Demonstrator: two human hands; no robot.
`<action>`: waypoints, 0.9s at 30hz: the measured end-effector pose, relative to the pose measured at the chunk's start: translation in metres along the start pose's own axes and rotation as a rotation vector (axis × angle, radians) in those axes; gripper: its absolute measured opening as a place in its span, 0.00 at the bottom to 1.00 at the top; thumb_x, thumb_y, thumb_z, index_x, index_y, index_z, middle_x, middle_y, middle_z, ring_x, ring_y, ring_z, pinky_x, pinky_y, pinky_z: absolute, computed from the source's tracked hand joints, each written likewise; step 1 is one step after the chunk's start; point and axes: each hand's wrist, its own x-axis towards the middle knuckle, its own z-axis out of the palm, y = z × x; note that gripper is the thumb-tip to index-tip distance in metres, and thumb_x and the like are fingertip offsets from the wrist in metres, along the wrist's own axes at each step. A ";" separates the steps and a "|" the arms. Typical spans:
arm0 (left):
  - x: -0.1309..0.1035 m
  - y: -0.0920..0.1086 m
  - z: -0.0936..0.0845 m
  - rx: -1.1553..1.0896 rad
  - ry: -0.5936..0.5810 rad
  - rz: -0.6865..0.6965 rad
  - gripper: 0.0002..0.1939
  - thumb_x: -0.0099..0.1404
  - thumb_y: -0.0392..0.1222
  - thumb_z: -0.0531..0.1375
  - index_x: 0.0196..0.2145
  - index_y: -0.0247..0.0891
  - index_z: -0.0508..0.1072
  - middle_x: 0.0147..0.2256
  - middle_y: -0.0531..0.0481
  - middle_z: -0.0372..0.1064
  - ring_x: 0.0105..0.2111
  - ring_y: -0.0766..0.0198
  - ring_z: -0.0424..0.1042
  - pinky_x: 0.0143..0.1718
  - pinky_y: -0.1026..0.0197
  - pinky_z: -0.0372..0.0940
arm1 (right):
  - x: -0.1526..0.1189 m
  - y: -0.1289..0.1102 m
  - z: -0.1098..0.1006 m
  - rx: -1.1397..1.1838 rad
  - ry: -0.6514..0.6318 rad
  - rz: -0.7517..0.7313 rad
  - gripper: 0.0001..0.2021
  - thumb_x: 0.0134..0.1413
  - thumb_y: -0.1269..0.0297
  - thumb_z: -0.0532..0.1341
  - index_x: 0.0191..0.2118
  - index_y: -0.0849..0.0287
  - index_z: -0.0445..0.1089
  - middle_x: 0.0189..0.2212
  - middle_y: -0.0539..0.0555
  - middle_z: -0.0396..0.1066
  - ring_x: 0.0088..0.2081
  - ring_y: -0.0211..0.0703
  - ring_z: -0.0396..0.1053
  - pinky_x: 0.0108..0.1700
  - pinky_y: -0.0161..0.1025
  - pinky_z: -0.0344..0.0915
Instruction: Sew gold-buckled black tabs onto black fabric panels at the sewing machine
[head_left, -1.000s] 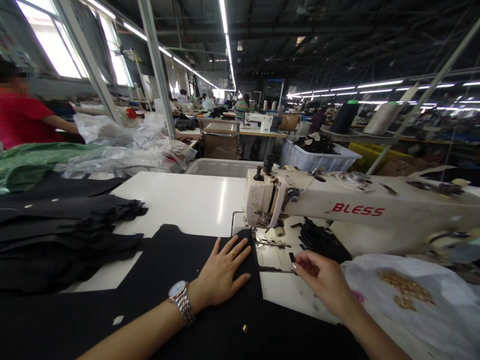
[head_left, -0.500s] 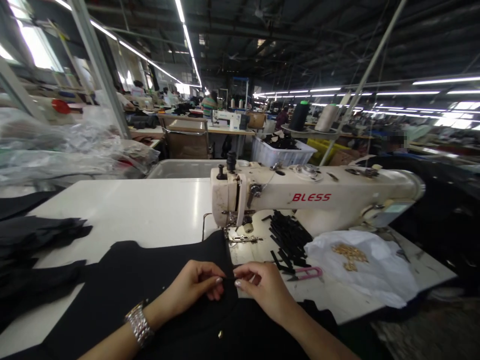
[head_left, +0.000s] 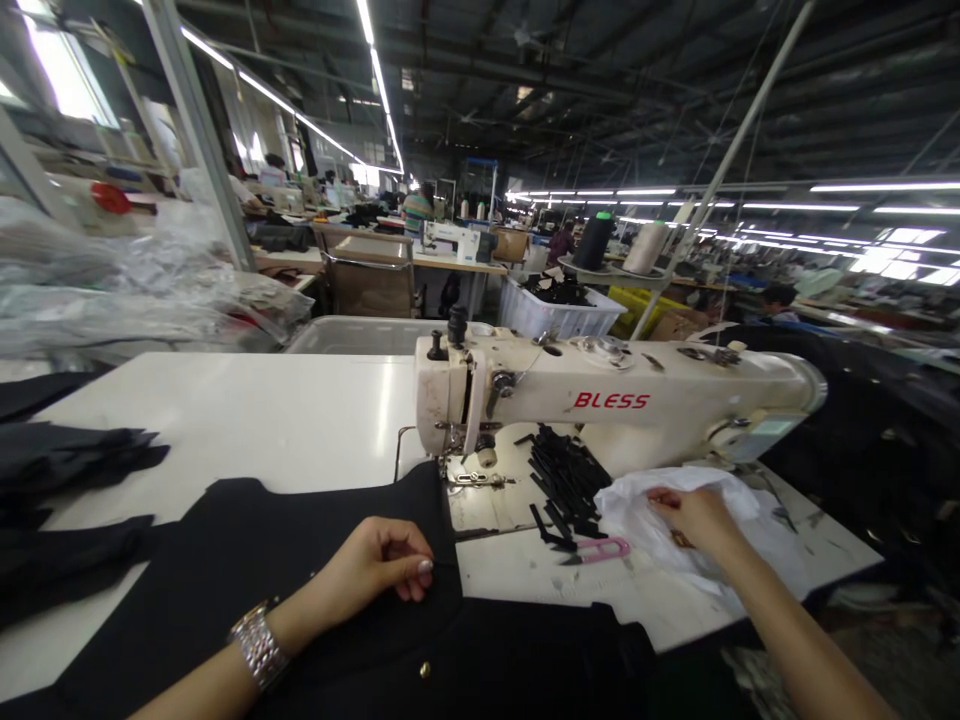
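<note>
Black fabric [head_left: 300, 530] lies across the white table, its upper corner under the needle area of the BLESS sewing machine [head_left: 630, 400]. My left hand [head_left: 386, 562] rests over this fabric with thumb and fingers pinched together; whatever they hold is too small or dark to make out. A round gold stud [head_left: 424, 670] shows on the fabric below it. My right hand [head_left: 686, 515] is at the white plastic bag [head_left: 630, 500], fingertips closed over the small gold pieces [head_left: 681, 540], which it partly hides. What those fingertips grip cannot be made out.
Short black strips [head_left: 566, 475] lie by the machine's base, with pink-handled snips [head_left: 600, 550] in front. More black fabric [head_left: 67, 465] is at the left. Behind the table stand a white crate [head_left: 559, 310] and thread cones [head_left: 592, 242]; people sit further back.
My right hand has left the spot beside my left hand and moved right to the bag of gold pieces. My left hand stays over the fabric. The view has shifted slightly.
</note>
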 end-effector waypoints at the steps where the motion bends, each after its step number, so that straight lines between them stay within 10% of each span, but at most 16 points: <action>1: 0.000 -0.001 -0.001 -0.002 -0.001 0.003 0.18 0.47 0.50 0.63 0.24 0.29 0.67 0.21 0.49 0.70 0.20 0.68 0.68 0.22 0.68 0.63 | 0.004 0.001 0.003 0.012 -0.018 -0.013 0.04 0.36 0.72 0.60 0.18 0.59 0.71 0.17 0.54 0.71 0.23 0.45 0.70 0.29 0.36 0.62; 11: 0.001 -0.001 -0.002 -0.066 -0.020 0.029 0.17 0.48 0.48 0.63 0.26 0.29 0.66 0.21 0.48 0.70 0.19 0.68 0.69 0.21 0.68 0.63 | -0.017 -0.016 -0.006 0.045 -0.027 -0.100 0.04 0.36 0.66 0.59 0.17 0.57 0.67 0.18 0.52 0.70 0.24 0.48 0.68 0.28 0.39 0.61; 15: 0.001 -0.001 -0.002 -0.167 -0.015 0.044 0.17 0.48 0.48 0.63 0.27 0.30 0.66 0.20 0.48 0.70 0.19 0.67 0.69 0.20 0.68 0.63 | -0.054 -0.077 -0.005 0.407 -0.075 -0.190 0.10 0.41 0.58 0.57 0.26 0.58 0.71 0.25 0.53 0.72 0.29 0.46 0.70 0.33 0.39 0.64; 21: 0.000 0.000 -0.005 -0.285 -0.001 0.075 0.18 0.47 0.47 0.64 0.26 0.29 0.67 0.20 0.47 0.70 0.18 0.67 0.69 0.19 0.69 0.63 | -0.070 -0.198 0.021 1.019 -0.555 -0.340 0.06 0.39 0.66 0.59 0.26 0.61 0.70 0.20 0.51 0.70 0.23 0.39 0.68 0.26 0.33 0.63; 27: -0.002 0.002 -0.011 -0.341 0.004 0.069 0.18 0.46 0.47 0.65 0.26 0.28 0.68 0.19 0.47 0.70 0.17 0.68 0.69 0.18 0.70 0.62 | -0.072 -0.231 0.049 1.221 -0.660 -0.286 0.06 0.38 0.67 0.61 0.26 0.63 0.71 0.18 0.50 0.68 0.21 0.35 0.65 0.24 0.32 0.61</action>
